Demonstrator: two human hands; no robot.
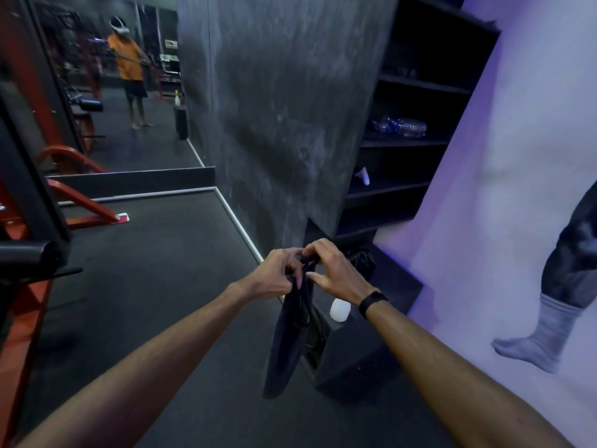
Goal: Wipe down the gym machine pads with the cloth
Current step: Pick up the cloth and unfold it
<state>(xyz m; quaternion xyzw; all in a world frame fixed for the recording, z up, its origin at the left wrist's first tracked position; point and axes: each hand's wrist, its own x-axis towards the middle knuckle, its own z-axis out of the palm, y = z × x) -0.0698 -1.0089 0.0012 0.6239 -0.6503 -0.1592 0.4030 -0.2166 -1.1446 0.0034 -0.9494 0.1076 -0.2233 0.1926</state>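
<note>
A dark cloth (289,337) hangs down in front of me at centre frame. My left hand (274,276) grips its upper edge from the left. My right hand (332,270), with a black band on the wrist, pinches the same top edge from the right. Both hands touch each other over the bunched fabric. At the far left stands a red-framed gym machine with a black roller pad (26,253) and a black back pad (29,176).
A black box (365,350) stands on the floor under my hands, with a white bottle (339,310) on it. Dark shelves (407,143) hold plastic bottles. A grey wall rises ahead, a mirror at far left, a mural wall at right. Dark rubber floor spreads left.
</note>
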